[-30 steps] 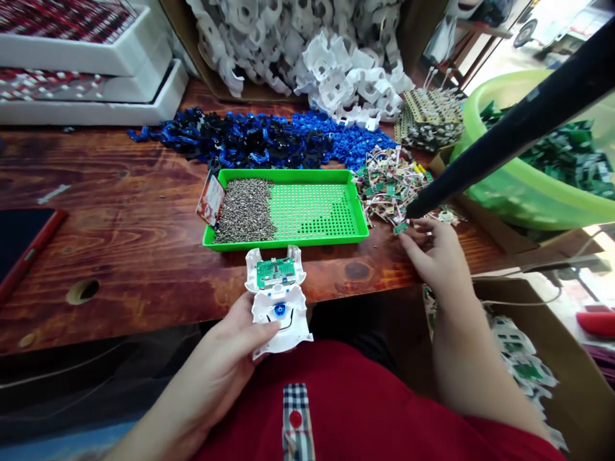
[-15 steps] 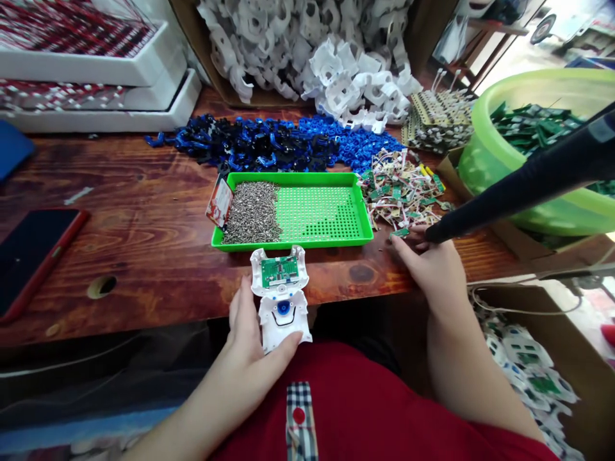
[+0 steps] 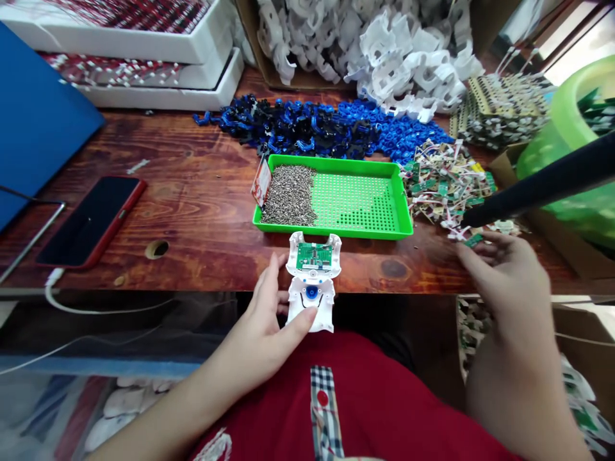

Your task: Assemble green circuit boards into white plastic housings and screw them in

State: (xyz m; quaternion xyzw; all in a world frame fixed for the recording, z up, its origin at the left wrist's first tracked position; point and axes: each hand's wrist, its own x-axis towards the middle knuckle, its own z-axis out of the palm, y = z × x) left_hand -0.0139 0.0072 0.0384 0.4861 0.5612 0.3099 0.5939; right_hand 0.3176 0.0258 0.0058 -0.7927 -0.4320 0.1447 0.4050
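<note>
Holds shell (image 3: 314,273) in left grip (image 3: 270,320), seemingly pinches small board (image 3: 474,240) in right grip (image 3: 512,272), and risks a snag on the wire-tangled pile (image 3: 444,182) through hasty pulling.

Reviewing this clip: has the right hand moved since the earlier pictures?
Yes: the right hand has moved rightward, now farther from the tray.

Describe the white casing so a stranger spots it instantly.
Find the bright green tray on the wooden table. On its near side, the left hand holds the white casing. Unlike the white shells heaped behind, this one carries a green circuit board and a round blue piece.
</note>
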